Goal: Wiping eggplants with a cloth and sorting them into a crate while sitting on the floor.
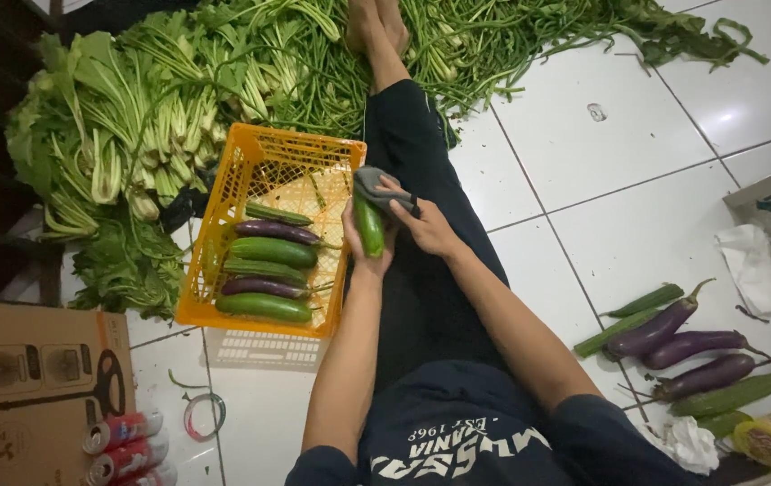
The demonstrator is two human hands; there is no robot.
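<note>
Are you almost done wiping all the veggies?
Roughly halfway, it seems. Six vegetables already lie in the orange crate. The left hand holds a green cucumber while the right hand presses a grey cloth on it. A pile of purple eggplants and cucumbers sits on the floor at the right, outside the crate.

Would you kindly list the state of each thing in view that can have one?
Left hand: closed around the cucumber.
Cucumber: upright, held in the hand.
Right hand: pressing the grey cloth against the cucumber's top.
Grey cloth: bunched.
Orange crate: open, partly filled with aubergines and cucumbers.
Purple aubergines: loose on the floor tiles.
Leafy greens: heaped.
</note>
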